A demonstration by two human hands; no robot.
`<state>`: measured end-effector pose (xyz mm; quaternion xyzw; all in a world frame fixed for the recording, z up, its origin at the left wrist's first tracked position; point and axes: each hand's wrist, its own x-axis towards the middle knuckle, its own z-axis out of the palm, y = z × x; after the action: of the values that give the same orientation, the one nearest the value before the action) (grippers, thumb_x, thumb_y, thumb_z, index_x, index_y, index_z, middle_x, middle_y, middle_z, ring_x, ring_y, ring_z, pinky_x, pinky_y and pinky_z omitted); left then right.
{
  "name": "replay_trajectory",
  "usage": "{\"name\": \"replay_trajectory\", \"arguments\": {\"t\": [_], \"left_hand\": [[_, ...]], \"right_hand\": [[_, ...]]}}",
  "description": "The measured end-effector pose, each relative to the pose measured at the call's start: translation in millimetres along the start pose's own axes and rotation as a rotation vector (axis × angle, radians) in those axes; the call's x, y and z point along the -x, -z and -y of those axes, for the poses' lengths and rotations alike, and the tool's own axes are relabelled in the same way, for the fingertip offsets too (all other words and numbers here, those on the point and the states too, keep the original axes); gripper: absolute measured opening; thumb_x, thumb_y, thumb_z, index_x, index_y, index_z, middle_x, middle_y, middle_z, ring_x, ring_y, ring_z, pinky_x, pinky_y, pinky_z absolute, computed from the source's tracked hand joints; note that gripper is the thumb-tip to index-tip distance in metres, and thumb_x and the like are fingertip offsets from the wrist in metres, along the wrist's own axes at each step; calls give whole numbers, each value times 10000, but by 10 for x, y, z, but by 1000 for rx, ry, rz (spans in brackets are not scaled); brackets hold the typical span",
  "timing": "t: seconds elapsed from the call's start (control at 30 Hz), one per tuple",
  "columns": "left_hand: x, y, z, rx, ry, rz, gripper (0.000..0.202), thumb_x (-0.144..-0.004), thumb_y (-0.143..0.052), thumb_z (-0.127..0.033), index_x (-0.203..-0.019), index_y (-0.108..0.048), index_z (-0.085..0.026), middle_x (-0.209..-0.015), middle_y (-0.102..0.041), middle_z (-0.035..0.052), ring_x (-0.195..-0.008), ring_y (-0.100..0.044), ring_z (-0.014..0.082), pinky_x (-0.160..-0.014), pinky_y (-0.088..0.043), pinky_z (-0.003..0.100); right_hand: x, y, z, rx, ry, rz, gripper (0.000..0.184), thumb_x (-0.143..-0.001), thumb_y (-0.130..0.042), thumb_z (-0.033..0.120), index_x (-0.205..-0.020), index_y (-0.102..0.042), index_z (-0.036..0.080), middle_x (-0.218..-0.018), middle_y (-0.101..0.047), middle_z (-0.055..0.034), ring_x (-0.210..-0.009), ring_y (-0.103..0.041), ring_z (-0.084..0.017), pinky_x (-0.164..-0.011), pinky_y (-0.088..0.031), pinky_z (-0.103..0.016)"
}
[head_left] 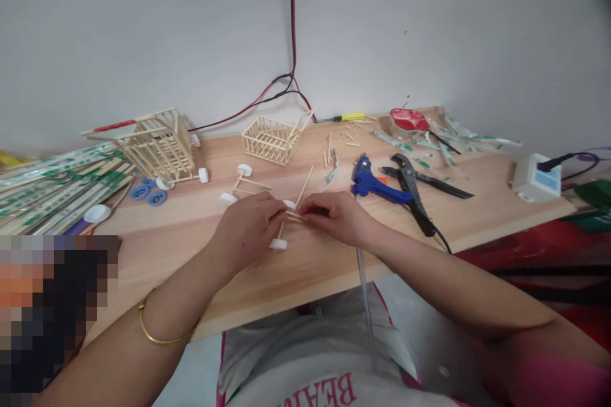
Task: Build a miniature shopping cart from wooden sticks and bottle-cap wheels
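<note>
Near the middle of the worktop's point(172, 229) front edge, fingers of the left hand point(252, 224) and right hand point(338, 215) pinch a thin stick point(294, 215) over a white-wheeled axle point(278, 244), apparently joining them, which calls for steady alignment.

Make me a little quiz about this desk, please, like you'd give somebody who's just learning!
1. Pick one: what colour is the glue gun?
A) yellow
B) blue
C) green

2. True or false: the left hand and the right hand are both at a wheeled stick piece.

3. Fill the gap: the gold bracelet is worn on the ____ arm.

Key:
1. B
2. True
3. left
</note>
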<state>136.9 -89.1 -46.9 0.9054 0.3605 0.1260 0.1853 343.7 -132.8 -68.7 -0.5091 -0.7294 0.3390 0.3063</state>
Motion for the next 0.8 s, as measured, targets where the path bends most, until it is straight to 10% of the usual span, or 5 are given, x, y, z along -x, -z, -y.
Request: {"name": "replay_trajectory", "arguments": {"t": [0.8], "left_hand": [[-27, 36, -12, -33, 41, 2, 188, -861, -473, -219, -765, -628, -171, -805, -628, 35, -749, -560, 170, -660, -371, 287]], "right_hand": [[72, 5, -47, 309, 92, -34, 118, -818, -602, 124, -849, -711, 156, -876, -632, -66, -787, -596, -139, -712, -427, -237]]}}
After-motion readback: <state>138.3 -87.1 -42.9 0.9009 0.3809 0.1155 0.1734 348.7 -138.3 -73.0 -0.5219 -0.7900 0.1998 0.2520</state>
